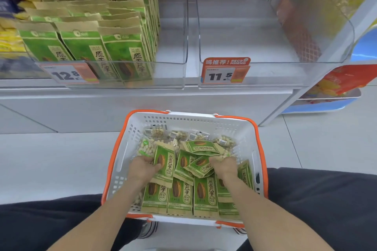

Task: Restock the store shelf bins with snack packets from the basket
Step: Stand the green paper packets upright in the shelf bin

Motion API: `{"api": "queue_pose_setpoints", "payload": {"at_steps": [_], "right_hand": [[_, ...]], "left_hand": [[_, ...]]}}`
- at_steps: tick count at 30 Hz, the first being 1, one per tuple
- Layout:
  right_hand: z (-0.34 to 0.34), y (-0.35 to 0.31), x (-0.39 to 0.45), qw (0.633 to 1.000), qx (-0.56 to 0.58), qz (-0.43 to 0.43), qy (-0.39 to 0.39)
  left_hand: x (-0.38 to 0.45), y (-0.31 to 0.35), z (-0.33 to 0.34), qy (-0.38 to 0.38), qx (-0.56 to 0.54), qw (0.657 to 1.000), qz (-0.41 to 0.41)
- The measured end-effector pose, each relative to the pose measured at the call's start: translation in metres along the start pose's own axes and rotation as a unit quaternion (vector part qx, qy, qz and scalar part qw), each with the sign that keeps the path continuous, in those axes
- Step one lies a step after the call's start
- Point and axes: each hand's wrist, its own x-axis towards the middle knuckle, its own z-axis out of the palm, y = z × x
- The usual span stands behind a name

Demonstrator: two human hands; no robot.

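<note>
Both hands [142,167] gripping basket packets [163,164]

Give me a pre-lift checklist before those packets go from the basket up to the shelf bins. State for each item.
1. Left hand has a packet: ok, its thumb and fingers pinch a green packet.
2. Right hand has a packet: cannot tell, its curled fingers are buried among the packets.
3. Room in the left bin: ok, green packets fill most of it, with an open strip on its right side.
4. Right bin free to take stock: ok, nothing shows in it.
5. Basket steady: ok, it sits on the floor between the knees.
6. Path up to the bins: ok, nothing between basket and shelf.
</note>
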Motion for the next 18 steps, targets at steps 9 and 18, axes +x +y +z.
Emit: {"api": "queue_pose_setpoints", "payload": {"at_steps": [9, 18], "right_hand": [[0.021, -0.039, -0.004, 0.96, -0.215, -0.178, 0.005], [0.016, -0.051, 0.009, 0.937, -0.287, -0.164, -0.114]], "left_hand": [[-0.028, -0.006, -0.012, 0.029, -0.137, 0.99, -0.029], [-0.032, -0.007, -0.009, -0.05, -0.132, 0.987, -0.073]]}}
